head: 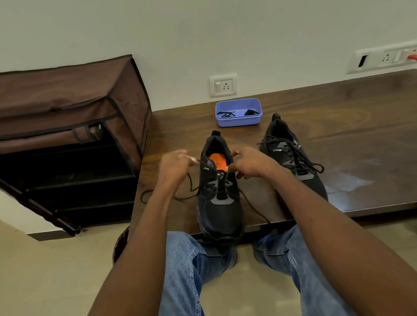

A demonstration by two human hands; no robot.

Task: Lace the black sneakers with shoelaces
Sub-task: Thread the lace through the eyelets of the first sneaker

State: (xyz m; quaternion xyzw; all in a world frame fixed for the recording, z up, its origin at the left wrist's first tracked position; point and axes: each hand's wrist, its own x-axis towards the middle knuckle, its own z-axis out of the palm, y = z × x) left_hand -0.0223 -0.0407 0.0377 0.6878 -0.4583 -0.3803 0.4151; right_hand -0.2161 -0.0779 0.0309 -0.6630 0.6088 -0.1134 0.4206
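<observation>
Both forearms outstretched, left hand point(174, 165) pinching shoelace point(192, 185) — right hand point(251, 164) at sneaker point(219, 190)

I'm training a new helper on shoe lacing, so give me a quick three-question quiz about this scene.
1. True or false: the black sneaker on the right is already laced.
2. What does the left hand pinch?
3. Where do the spare black laces lie: A) brown fabric shoe rack, B) blue plastic tray, C) floor?

Key:
1. True.
2. An end of the black shoelace of the sneaker with the orange insole; the right hand grips near its eyelets.
3. B.
</observation>
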